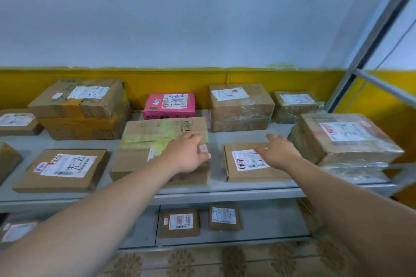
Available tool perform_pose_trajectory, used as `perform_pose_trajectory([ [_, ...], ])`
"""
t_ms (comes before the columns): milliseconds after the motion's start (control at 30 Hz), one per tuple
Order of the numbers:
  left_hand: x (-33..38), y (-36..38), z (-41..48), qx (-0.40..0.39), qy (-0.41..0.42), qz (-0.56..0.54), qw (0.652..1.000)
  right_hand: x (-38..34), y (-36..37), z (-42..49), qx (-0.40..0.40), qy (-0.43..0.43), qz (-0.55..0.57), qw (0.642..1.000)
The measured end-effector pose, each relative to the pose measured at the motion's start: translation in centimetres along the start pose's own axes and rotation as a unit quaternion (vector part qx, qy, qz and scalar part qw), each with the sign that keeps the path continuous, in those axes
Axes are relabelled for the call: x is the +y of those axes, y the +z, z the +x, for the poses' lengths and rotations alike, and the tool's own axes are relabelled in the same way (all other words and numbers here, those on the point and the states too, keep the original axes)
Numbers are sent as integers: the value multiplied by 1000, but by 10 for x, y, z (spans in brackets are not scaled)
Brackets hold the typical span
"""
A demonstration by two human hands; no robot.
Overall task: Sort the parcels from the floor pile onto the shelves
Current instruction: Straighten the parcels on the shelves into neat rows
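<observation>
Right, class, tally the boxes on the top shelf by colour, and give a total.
Brown boxes: 9, taking the taped pile at the left as one
Pink box: 1
Total: 10

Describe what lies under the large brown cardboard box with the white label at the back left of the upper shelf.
A second cardboard box wrapped in yellow-brown tape supports the large brown cardboard box. Only its front face shows clearly; its top is covered.
</observation>
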State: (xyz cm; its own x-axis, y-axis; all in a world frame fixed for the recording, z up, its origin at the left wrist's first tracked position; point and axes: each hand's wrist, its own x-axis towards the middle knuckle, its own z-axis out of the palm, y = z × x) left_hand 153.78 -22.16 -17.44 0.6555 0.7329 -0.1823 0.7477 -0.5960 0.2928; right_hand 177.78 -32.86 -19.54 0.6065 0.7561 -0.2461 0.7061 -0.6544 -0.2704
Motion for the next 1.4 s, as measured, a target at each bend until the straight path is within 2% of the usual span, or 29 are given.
perform_pose_trajectory([
  [200,31,45,33,-16,-113,6,993,57,39,30,-109,-48,-69,990],
  [367,27,60,29,-25,-127,61,990,79,62,52,-150,-102,-82,980],
  [600,31,49,37,-5,-139,38,989,69,53,56,-140,-105,-75,982],
  [733,30,32,54,15,-158,5,987,44,13,70,-55,-118,-58,990],
  [800,31,22,65,17,-170,30,985,31,-13,86,-18,-114,-46,992],
  [967,31,5,108,41,-169,48,984,14,-54,145,25,-124,-22,992],
  [1133,38,0,173,72,-149,-8,986,3,-62,208,4,-126,-37,991],
  [1267,33,9,218,61,-151,-9,987,4,-54,230,-50,-172,-4,984],
  [1400,25,14,228,80,-151,-7,985,8,-49,243,-49,-204,2,978],
])
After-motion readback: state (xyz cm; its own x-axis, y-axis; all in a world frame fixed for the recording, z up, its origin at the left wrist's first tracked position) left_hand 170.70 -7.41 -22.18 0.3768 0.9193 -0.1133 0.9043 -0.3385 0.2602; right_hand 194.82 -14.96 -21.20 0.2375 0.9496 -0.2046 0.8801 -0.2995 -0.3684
